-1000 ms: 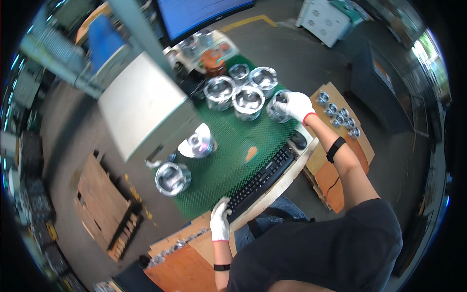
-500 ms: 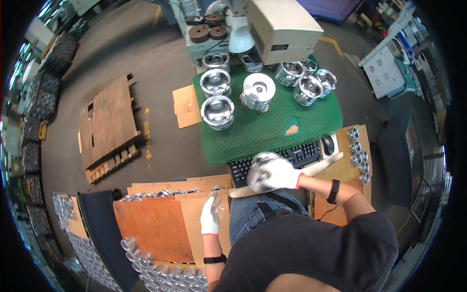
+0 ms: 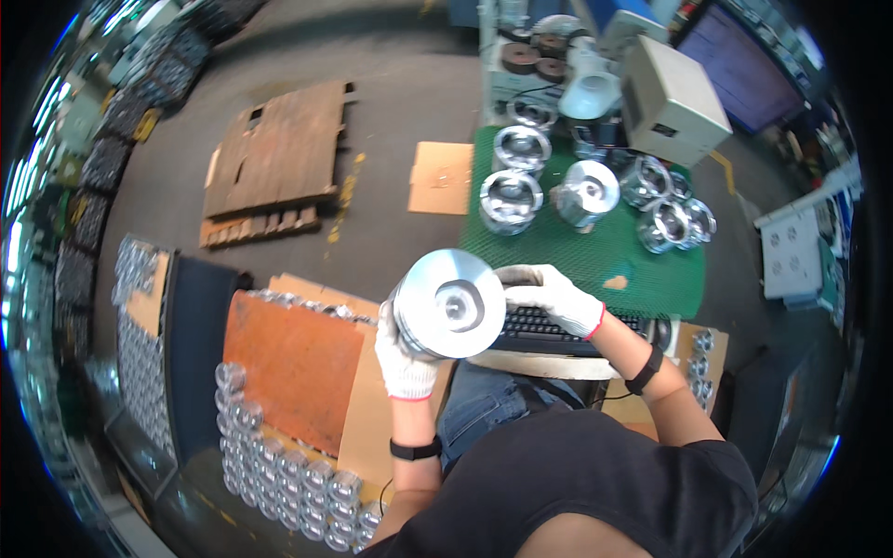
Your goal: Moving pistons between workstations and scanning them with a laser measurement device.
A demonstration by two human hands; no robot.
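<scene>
Left hand (image 3: 404, 358), in a white glove, grips the underside of a large metal piston (image 3: 446, 304), its fingers closed on the side wall; most of the palm is hidden behind the part. Right hand (image 3: 551, 292), also gloved, lies closed over the piston's rim at its 3 o'clock side, fingers curled onto the edge. The piston is held in the air at the centre of the view, crown facing the camera, above the person's lap and just in front of the near edge of the bench (image 3: 549, 365). It covers the left end of a black keyboard (image 3: 558, 330), whose remaining keys show at 3 o'clock from the piston, partly under the right wrist.

On the green mat (image 3: 642, 270) at 1 o'clock stand further pistons (image 3: 510, 197); those nearest the grey box (image 3: 672, 100) overlap, and their number is hard to make out. A white lamp shade (image 3: 588, 93) hides part of what lies behind it. A small orange scrap (image 3: 615, 282) lies on the mat.

At 8 o'clock, rows of small metal parts (image 3: 288, 465) run round an orange sheet (image 3: 293, 365) on cardboard; the lower rows are cut off by the dark rim of the view. A wooden pallet (image 3: 274, 167) lies on the floor at 11 o'clock, a flat piece of cardboard (image 3: 440, 177) at 12 o'clock. The person's torso hides the lower bench edge.
</scene>
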